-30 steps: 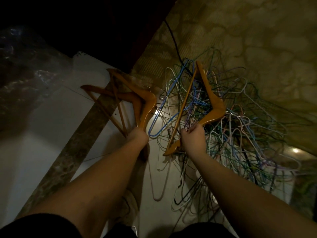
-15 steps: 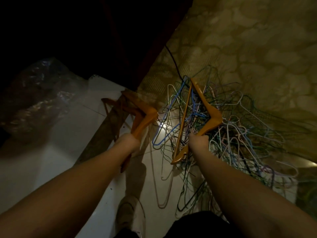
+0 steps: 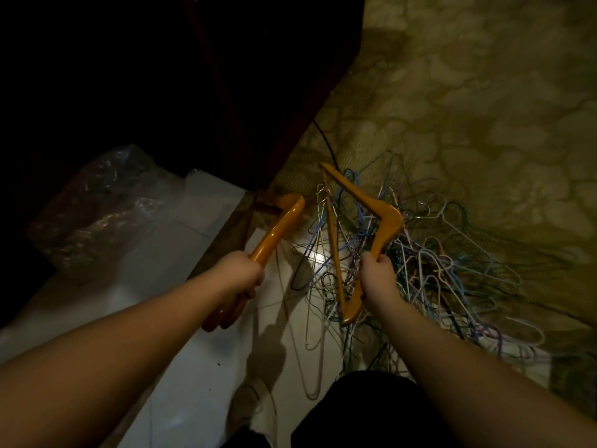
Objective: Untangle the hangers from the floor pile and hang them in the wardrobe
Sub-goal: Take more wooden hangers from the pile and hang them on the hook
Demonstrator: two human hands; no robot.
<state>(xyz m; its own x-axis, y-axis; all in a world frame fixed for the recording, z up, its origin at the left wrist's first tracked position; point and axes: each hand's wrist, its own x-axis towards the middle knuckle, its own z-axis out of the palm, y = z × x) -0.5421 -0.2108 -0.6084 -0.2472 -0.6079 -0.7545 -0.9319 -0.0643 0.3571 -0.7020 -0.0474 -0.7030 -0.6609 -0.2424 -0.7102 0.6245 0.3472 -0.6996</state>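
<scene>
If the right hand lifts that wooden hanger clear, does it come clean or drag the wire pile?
The orange wooden triangular hanger looks rigid, so it should hold shape in the right hand. Thin wires of the tangled pile of coloured wire hangers cross its frame, so some will probably drag along. Those wires look light and springy.

Two orange wooden hangers raised over floor: left bundle (image 3: 277, 226) seen edge-on, right one (image 3: 365, 218) a tilted triangle. Beneath and right, tangled pile of thin wire hangers (image 3: 426, 273), blue, white, pink, green
</scene>
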